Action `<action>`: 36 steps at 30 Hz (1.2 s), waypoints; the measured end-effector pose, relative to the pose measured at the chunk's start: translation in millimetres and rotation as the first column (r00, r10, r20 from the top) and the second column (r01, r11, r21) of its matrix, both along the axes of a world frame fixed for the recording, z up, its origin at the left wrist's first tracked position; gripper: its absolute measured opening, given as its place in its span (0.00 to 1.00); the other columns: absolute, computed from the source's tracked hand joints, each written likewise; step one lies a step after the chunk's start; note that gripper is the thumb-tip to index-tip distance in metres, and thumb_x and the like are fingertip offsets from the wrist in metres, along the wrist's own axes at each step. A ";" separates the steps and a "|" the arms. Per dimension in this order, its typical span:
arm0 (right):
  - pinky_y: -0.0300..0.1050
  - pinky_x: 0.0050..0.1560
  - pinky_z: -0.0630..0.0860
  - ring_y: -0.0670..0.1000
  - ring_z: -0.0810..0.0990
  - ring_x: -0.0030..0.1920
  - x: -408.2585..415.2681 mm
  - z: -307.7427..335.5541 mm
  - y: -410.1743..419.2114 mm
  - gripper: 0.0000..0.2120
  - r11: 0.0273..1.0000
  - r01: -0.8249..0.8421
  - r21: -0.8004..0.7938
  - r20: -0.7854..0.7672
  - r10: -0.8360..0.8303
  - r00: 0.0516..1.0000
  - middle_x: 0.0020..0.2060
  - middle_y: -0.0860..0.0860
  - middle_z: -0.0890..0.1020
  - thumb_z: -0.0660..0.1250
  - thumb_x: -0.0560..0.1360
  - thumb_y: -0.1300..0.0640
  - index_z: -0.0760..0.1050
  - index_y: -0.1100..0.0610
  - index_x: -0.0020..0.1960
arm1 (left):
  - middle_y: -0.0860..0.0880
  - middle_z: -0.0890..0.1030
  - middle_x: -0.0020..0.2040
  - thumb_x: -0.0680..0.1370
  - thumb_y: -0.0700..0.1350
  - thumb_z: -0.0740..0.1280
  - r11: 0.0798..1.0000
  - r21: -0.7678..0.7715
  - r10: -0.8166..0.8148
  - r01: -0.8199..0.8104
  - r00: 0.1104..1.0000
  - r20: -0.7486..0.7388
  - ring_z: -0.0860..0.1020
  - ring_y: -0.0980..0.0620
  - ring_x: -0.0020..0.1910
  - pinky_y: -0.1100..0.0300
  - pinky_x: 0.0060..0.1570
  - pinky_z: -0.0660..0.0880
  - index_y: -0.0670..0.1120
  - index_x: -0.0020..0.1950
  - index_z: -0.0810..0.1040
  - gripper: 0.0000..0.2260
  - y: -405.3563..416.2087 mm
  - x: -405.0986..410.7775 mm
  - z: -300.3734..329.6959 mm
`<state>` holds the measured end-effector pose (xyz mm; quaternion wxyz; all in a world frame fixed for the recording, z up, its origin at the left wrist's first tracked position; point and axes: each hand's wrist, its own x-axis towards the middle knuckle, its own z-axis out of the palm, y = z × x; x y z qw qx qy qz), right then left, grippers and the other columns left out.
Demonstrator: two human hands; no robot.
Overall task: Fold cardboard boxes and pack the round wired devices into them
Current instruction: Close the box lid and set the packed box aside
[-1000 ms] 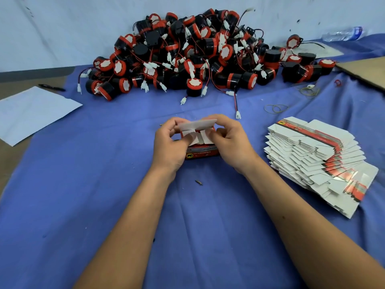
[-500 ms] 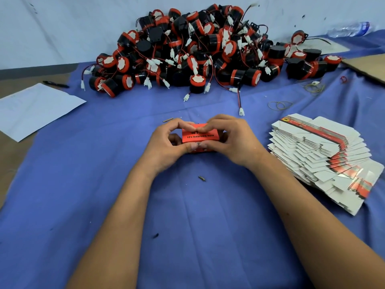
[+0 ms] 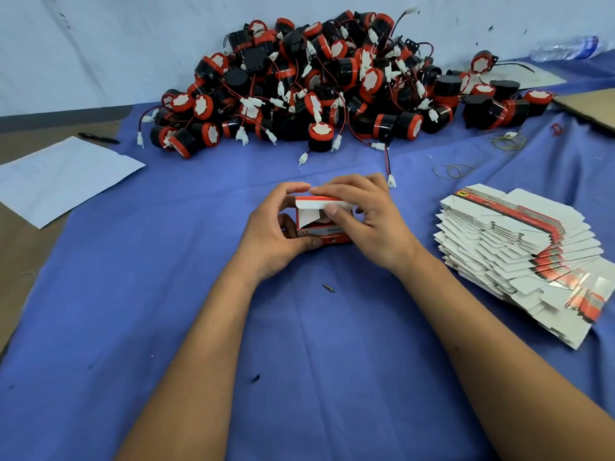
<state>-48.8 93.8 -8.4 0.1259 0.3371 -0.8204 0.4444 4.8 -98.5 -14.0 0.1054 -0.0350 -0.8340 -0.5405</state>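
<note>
A small red-and-white cardboard box (image 3: 321, 221) is being held at the centre of a blue cloth-covered table (image 3: 166, 294), its long axis running left to right and its open end, with white flaps showing, facing the camera. It is being gripped by the left hand (image 3: 276, 231), fingers curled round its left end, while its top flap is being pinched by the right hand (image 3: 366, 221), thumb against the white edge. At 12 o'clock, a heap of round wired devices (image 3: 332, 88), black cylinders with red bands and white faces, is being shown tangled in thin red wires. At 3 o'clock, a fanned stack of flat box blanks (image 3: 519, 247) is lying; at 9 o'clock, a white paper sheet (image 3: 63, 178); at 2 o'clock, rubber bands (image 3: 454, 170).
</note>
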 end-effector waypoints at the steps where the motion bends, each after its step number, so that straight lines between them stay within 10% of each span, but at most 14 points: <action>1: 0.34 0.67 0.61 0.52 0.67 0.61 1.7 -0.2 -2.1 0.15 0.999 -0.024 0.022 0.049 0.023 0.999 0.59 0.47 0.79 0.65 0.83 0.56 0.80 0.47 0.67 | 0.55 0.82 0.60 0.64 0.42 0.83 1.000 0.013 0.005 -0.005 1.000 0.000 0.84 0.50 0.47 0.43 0.51 0.84 0.58 0.67 0.75 0.35 -0.5 -0.3 -0.6; 8: 0.34 0.73 0.54 0.49 0.57 0.74 7.3 1.1 0.7 0.20 0.982 -0.146 0.120 0.283 0.107 0.953 0.74 0.48 0.68 0.60 0.85 0.61 0.75 0.46 0.73 | 0.55 0.83 0.60 0.67 0.45 0.82 0.999 0.012 0.037 -0.036 0.998 -0.046 0.79 0.39 0.38 0.45 0.48 0.83 0.56 0.65 0.77 0.29 -2.0 -2.0 -3.8; 15: 0.52 0.58 0.80 0.52 0.83 0.57 10.5 -3.8 1.9 0.08 0.991 0.046 -0.125 0.040 -0.041 0.998 0.55 0.55 0.84 0.72 0.76 0.68 0.86 0.62 0.53 | 0.51 0.87 0.53 0.72 0.43 0.80 0.928 -0.245 0.165 -0.281 0.898 -0.408 0.82 0.53 0.53 0.51 0.49 0.80 0.45 0.50 0.87 0.09 4.5 1.5 -1.9; 24: 0.59 0.67 0.75 0.60 0.72 0.73 29.4 -2.8 -6.7 0.09 0.948 0.191 0.255 -0.182 -0.147 0.972 0.60 0.54 0.81 0.65 0.82 0.59 0.82 0.60 0.56 | 0.38 0.85 0.57 0.73 0.32 0.77 0.666 -0.625 0.053 -0.407 0.861 -0.506 0.82 0.34 0.60 0.45 0.62 0.78 0.34 0.56 0.85 0.12 21.9 16.1 -3.9; 30: 0.55 0.73 0.68 0.59 0.66 0.76 33.9 0.6 -11.4 0.14 0.896 0.160 0.414 -0.132 -0.115 0.985 0.66 0.55 0.75 0.64 0.77 0.67 0.76 0.61 0.62 | 0.50 0.86 0.52 0.72 0.43 0.80 0.917 -0.338 0.176 -0.213 0.975 -0.138 0.84 0.45 0.54 0.51 0.53 0.78 0.49 0.52 0.79 0.14 18.4 3.3 4.9; 34: 0.62 0.51 0.79 0.59 0.70 0.69 45.7 23.1 22.1 0.18 0.900 0.286 0.328 -0.145 -0.251 0.957 0.63 0.57 0.75 0.68 0.73 0.71 0.74 0.63 0.62 | 0.68 0.83 0.48 0.67 0.61 0.80 0.944 -0.296 0.092 -0.143 0.979 -0.179 0.83 0.61 0.51 0.71 0.51 0.76 0.61 0.52 0.79 0.18 43.7 -9.7 27.4; 36: 0.61 0.47 0.81 0.60 0.72 0.66 47.6 51.8 61.9 0.19 0.897 0.412 0.157 -0.233 -0.372 0.899 0.60 0.59 0.77 0.71 0.70 0.72 0.76 0.63 0.60 | 0.65 0.83 0.55 0.69 0.69 0.75 0.975 -0.208 0.027 -0.075 0.973 -0.228 0.82 0.59 0.55 0.61 0.56 0.79 0.63 0.59 0.79 0.22 80.2 -18.4 56.2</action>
